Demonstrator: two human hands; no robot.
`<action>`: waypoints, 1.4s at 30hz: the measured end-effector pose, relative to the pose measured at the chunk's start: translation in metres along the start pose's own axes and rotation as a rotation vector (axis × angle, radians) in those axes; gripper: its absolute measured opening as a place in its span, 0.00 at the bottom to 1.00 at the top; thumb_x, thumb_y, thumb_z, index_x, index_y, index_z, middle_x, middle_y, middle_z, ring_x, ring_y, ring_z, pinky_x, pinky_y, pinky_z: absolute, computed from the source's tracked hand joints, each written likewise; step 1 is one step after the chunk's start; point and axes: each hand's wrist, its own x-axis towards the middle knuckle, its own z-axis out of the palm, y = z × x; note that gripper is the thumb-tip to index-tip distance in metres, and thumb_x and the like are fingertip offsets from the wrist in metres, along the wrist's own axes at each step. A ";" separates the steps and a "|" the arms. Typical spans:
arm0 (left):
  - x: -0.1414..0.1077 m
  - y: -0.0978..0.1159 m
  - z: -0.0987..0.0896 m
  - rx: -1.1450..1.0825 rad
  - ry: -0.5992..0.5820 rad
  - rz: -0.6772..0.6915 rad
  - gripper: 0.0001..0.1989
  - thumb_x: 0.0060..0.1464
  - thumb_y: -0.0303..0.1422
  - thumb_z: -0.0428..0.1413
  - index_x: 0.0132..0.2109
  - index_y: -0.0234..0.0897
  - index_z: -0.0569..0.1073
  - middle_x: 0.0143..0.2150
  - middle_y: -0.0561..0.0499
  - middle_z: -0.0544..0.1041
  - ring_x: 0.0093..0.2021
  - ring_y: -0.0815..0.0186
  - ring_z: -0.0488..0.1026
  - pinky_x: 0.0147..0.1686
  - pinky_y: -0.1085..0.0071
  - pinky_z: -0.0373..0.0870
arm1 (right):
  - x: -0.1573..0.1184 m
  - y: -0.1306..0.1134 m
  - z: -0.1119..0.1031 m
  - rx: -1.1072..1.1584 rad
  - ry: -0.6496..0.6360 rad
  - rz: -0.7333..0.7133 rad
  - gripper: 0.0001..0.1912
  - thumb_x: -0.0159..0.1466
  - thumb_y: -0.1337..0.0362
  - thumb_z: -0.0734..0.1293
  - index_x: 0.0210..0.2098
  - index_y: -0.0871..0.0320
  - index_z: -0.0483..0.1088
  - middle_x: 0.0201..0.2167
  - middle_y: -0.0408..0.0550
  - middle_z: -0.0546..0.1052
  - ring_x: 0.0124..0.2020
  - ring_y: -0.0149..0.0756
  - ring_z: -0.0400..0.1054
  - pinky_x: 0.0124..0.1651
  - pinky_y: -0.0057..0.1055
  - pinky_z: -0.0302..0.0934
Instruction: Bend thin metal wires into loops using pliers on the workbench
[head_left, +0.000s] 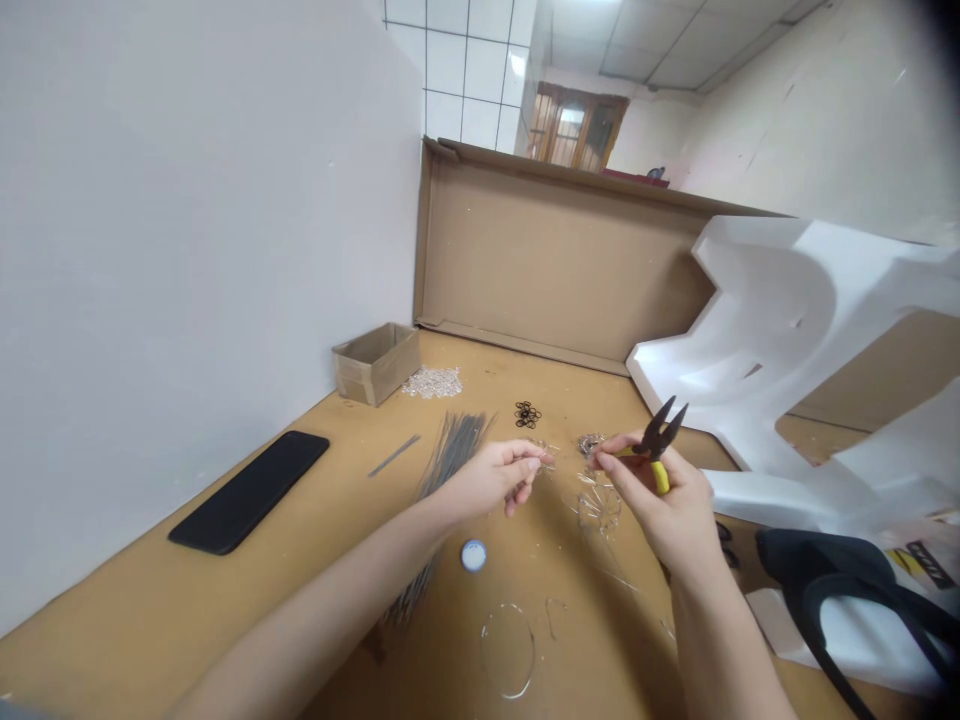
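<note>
My left hand (506, 476) is closed in a pinch over the middle of the table. Fine wire shows at its fingertips, but I cannot tell whether it is held or lies behind them. A pair of pliers (660, 440) with yellow handles and dark, parted jaws rests in my right hand (667, 492), jaws pointing up and away. The thumb and forefinger of that hand also pinch together; anything between them is too small to make out. Below them lies a tangle of shiny wire pieces (598, 508). Long grey wires (457, 445) lie bundled beside my left hand, partly hidden by the forearm.
Black rings (527, 414), a clear bead-like pile (433, 382) and a small cardboard box (376, 366) stand farther back. A black tray-like slab (251, 490) lies left. Nearer are a round white-blue lid (473, 555) and a wire loop (508, 650). White foam (780, 300) borders the right.
</note>
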 end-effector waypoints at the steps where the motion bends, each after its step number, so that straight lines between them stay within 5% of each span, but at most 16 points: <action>1: 0.000 0.000 0.001 0.002 0.012 0.003 0.13 0.54 0.35 0.47 0.43 0.31 0.68 0.18 0.59 0.59 0.17 0.77 0.55 0.16 0.80 0.54 | -0.001 -0.001 0.001 -0.026 0.005 -0.018 0.07 0.54 0.61 0.67 0.32 0.57 0.68 0.27 0.47 0.75 0.30 0.38 0.70 0.36 0.35 0.63; 4: 0.000 -0.001 0.001 -0.026 0.030 0.068 0.11 0.53 0.35 0.49 0.42 0.33 0.67 0.20 0.60 0.59 0.16 0.79 0.53 0.16 0.81 0.51 | -0.001 -0.001 0.002 -0.042 0.013 -0.039 0.06 0.54 0.61 0.67 0.31 0.56 0.68 0.27 0.47 0.75 0.30 0.38 0.70 0.36 0.34 0.63; 11: 0.003 -0.005 0.000 -0.143 0.013 -0.009 0.12 0.50 0.37 0.53 0.37 0.34 0.62 0.22 0.56 0.66 0.23 0.71 0.69 0.25 0.73 0.67 | 0.001 -0.002 -0.003 -0.073 -0.053 -0.063 0.06 0.55 0.62 0.66 0.31 0.56 0.68 0.27 0.47 0.75 0.30 0.38 0.69 0.35 0.33 0.62; 18: 0.004 -0.007 -0.001 -0.096 0.012 0.088 0.09 0.51 0.35 0.51 0.37 0.35 0.64 0.24 0.58 0.63 0.15 0.81 0.54 0.16 0.80 0.48 | 0.002 0.000 -0.005 0.006 -0.058 -0.031 0.07 0.54 0.62 0.67 0.32 0.56 0.67 0.29 0.48 0.74 0.32 0.39 0.70 0.39 0.37 0.63; 23: -0.001 0.001 0.004 -0.013 -0.006 0.098 0.08 0.51 0.35 0.52 0.37 0.35 0.66 0.22 0.58 0.62 0.19 0.77 0.54 0.18 0.79 0.48 | 0.007 0.007 -0.007 0.243 0.042 0.054 0.10 0.52 0.62 0.69 0.33 0.56 0.66 0.28 0.47 0.73 0.30 0.37 0.69 0.36 0.35 0.64; 32: -0.010 0.008 0.008 -0.038 -0.077 0.097 0.08 0.51 0.35 0.51 0.37 0.34 0.66 0.22 0.57 0.63 0.20 0.77 0.55 0.19 0.79 0.49 | 0.026 0.029 -0.017 0.609 -0.092 0.144 0.11 0.50 0.67 0.70 0.32 0.56 0.66 0.24 0.41 0.69 0.25 0.30 0.67 0.28 0.28 0.61; 42: -0.010 0.018 0.004 -0.024 0.123 0.103 0.10 0.49 0.35 0.52 0.38 0.35 0.64 0.22 0.58 0.62 0.19 0.77 0.55 0.20 0.79 0.50 | 0.027 0.033 -0.017 0.524 -0.066 0.096 0.09 0.59 0.60 0.62 0.37 0.56 0.66 0.33 0.46 0.71 0.34 0.36 0.69 0.40 0.37 0.62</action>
